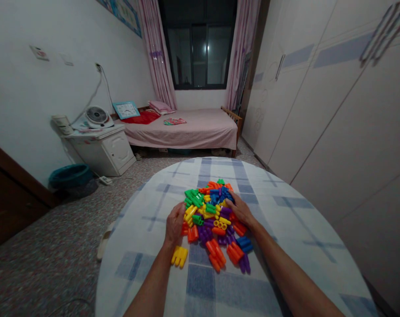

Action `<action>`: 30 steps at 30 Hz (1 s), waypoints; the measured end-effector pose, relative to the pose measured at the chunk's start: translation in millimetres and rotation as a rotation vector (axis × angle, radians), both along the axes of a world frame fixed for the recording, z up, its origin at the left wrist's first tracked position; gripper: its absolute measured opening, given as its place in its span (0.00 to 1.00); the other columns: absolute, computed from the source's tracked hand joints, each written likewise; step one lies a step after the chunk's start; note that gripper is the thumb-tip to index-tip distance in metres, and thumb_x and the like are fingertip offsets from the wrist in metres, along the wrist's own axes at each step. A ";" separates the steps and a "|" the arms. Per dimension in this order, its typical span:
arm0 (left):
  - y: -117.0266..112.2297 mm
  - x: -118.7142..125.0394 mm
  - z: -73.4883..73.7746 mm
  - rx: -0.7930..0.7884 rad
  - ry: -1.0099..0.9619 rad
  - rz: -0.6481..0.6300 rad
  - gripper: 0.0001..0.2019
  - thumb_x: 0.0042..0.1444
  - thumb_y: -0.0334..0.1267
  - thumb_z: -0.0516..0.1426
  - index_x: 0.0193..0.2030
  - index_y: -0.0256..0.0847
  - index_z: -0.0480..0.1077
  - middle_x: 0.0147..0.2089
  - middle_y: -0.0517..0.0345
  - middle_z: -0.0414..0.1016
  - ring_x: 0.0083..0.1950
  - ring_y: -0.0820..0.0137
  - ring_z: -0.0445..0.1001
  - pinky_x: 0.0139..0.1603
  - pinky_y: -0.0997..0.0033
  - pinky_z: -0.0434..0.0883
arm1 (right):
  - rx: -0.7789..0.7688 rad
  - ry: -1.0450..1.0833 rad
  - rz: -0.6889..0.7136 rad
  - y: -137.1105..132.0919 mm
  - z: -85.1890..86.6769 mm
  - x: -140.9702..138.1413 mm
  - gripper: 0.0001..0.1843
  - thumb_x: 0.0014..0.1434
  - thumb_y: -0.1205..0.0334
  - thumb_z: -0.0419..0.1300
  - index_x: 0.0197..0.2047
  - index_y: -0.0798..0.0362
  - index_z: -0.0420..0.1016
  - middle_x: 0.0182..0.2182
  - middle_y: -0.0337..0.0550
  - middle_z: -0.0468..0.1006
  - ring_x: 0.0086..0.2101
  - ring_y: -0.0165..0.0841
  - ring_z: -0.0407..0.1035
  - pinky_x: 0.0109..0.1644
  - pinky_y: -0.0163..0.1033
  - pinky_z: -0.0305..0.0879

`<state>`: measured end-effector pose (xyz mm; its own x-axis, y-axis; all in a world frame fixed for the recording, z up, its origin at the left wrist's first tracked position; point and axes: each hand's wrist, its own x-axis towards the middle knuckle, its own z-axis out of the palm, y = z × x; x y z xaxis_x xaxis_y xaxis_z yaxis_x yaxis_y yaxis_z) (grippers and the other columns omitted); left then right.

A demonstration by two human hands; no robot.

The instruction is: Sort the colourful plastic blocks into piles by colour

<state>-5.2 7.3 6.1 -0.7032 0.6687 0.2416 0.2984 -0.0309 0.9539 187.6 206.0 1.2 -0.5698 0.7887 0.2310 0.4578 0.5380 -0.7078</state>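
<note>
A heaped pile of plastic building blocks (pixel 208 215) in green, yellow, orange, blue and purple lies on the table; many look like joined tubes. Against its left side rests my left hand (pixel 175 222), fingers stretched forward along the blocks and partly hidden. My right hand (pixel 239 208) touches the right side near the blue blocks (pixel 221 195), its thumb apart from the fingers. Neither hand appears to hold a block. A yellow block (pixel 179 256) with finger-like prongs sits by my left wrist. Orange blocks (pixel 216 255) lie at the pile's near edge.
The round table (pixel 143 268) has a blue and white checked cloth. Beyond it stands a bed (pixel 187 134) with a pink sheet. A white cabinet (pixel 102 152) bearing a fan (pixel 97 115) and a teal bin (pixel 71 176) are at left; a wardrobe (pixel 319 110) lines the right.
</note>
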 end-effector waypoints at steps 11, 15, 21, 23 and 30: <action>-6.3 -12.0 -6.3 -0.274 0.319 0.016 0.23 0.56 0.49 0.51 0.54 0.37 0.70 0.54 0.44 0.74 0.56 0.60 0.71 0.58 0.59 0.65 | -0.010 0.147 -0.158 -19.1 -5.9 40.9 0.30 0.62 0.46 0.44 0.60 0.54 0.65 0.58 0.50 0.68 0.57 0.40 0.63 0.63 0.51 0.56; -0.9 -22.1 18.1 -0.632 0.460 -0.081 0.27 0.55 0.50 0.52 0.59 0.40 0.65 0.47 0.42 0.77 0.48 0.57 0.76 0.48 0.59 0.69 | 0.047 0.065 -0.141 -27.8 -9.9 38.8 0.28 0.62 0.47 0.45 0.59 0.53 0.66 0.56 0.49 0.70 0.55 0.41 0.65 0.61 0.50 0.57; 15.1 -29.1 54.0 -0.725 0.575 0.018 0.25 0.53 0.47 0.54 0.55 0.36 0.69 0.53 0.35 0.74 0.52 0.51 0.74 0.52 0.55 0.67 | 0.067 0.043 -0.136 -32.4 -3.3 37.3 0.26 0.62 0.47 0.46 0.57 0.51 0.69 0.53 0.48 0.73 0.53 0.40 0.68 0.59 0.49 0.60; 18.9 -25.0 56.0 -0.580 0.558 0.044 0.23 0.54 0.45 0.53 0.54 0.34 0.69 0.55 0.35 0.71 0.56 0.51 0.71 0.56 0.53 0.65 | 0.072 0.038 -0.132 -32.3 -2.9 38.3 0.26 0.62 0.48 0.46 0.56 0.51 0.70 0.53 0.48 0.74 0.52 0.40 0.68 0.59 0.49 0.60; -12.2 43.3 102.4 -0.022 0.078 -0.178 0.18 0.54 0.45 0.53 0.45 0.37 0.75 0.45 0.47 0.77 0.48 0.57 0.75 0.52 0.54 0.70 | 0.079 -0.001 -0.131 -32.3 -3.1 39.4 0.28 0.63 0.47 0.44 0.55 0.55 0.71 0.51 0.51 0.75 0.51 0.41 0.69 0.57 0.47 0.61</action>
